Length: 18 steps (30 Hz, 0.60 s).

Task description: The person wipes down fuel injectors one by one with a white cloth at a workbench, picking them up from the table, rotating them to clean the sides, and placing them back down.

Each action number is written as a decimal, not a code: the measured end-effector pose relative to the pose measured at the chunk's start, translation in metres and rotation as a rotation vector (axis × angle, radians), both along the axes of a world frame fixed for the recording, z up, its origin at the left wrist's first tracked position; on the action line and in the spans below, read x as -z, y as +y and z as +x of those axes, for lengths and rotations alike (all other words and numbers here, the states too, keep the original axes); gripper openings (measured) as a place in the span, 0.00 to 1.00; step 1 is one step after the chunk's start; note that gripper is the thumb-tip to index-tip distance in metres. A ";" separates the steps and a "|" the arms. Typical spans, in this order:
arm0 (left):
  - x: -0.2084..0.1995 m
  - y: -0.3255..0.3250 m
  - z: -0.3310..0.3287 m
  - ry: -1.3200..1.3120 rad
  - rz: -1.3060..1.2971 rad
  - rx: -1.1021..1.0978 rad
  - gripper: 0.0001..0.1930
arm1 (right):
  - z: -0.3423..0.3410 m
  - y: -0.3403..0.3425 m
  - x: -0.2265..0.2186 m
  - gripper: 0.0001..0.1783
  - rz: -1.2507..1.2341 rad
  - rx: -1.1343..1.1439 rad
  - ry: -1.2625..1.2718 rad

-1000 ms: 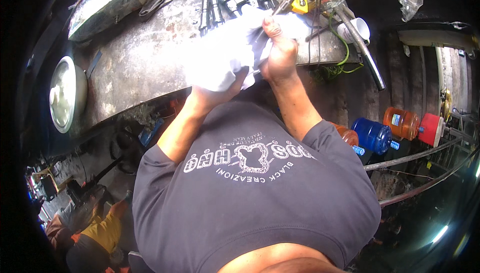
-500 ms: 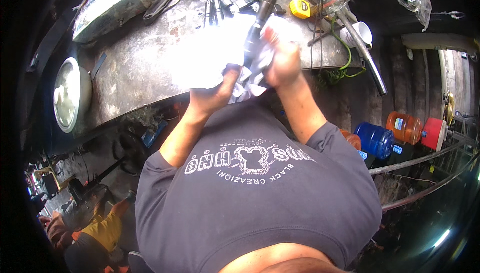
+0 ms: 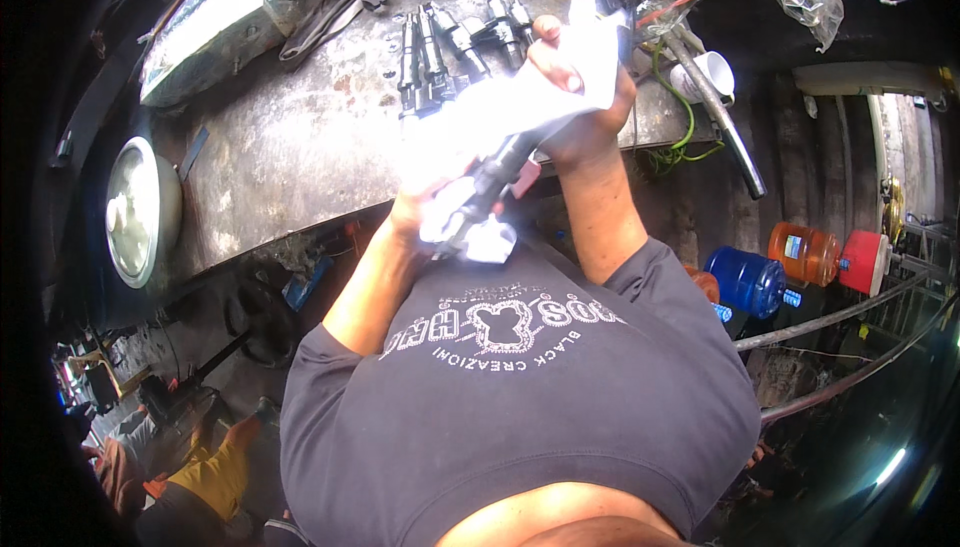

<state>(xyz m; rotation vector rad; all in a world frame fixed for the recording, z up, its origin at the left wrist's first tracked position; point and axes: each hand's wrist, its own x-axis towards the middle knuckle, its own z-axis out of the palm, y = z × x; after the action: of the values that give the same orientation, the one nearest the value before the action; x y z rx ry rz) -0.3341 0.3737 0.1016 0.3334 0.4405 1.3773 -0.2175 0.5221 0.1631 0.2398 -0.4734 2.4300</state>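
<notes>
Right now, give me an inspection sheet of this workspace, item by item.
Surface: worn metal bench, partly washed out by glare.
Job's things: dark cylindrical part and white cloth in hand; similar dark parts on the bench.
Clutter: white mug, metal tube, lidded bowl.
Hands: left hand around the part, details glared out; right hand gripping the cloth.
Cables: green cable at the bench edge.
Surroundings: blue jug, co-worker in yellow.

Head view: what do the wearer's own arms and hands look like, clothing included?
Dark grey sleeves leave most of both forearms bare. They belong to a shirt with a pale print on its front. The left hand and right hand show no gloves.
</notes>
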 end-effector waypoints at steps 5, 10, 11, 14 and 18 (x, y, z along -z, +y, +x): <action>0.002 0.001 0.016 -0.516 0.094 0.346 0.31 | -0.015 -0.011 -0.009 0.16 0.207 0.024 -0.013; -0.011 0.007 0.003 -0.129 -0.097 0.266 0.30 | -0.012 0.001 -0.015 0.12 0.062 0.124 -0.099; -0.011 0.009 0.003 -0.127 -0.097 0.259 0.30 | -0.011 0.002 -0.017 0.12 0.066 0.157 -0.152; -0.013 0.009 0.002 0.544 -0.033 0.068 0.12 | -0.009 0.008 -0.004 0.10 0.180 0.405 -0.347; -0.032 0.006 0.000 0.880 -0.012 -0.093 0.13 | -0.012 0.014 -0.002 0.09 0.202 0.584 -0.498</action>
<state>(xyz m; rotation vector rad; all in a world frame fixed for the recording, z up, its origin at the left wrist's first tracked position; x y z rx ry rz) -0.3339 0.3798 0.1332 0.9238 1.1952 1.2628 -0.2290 0.5358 0.1647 -0.3851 -0.8701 1.8473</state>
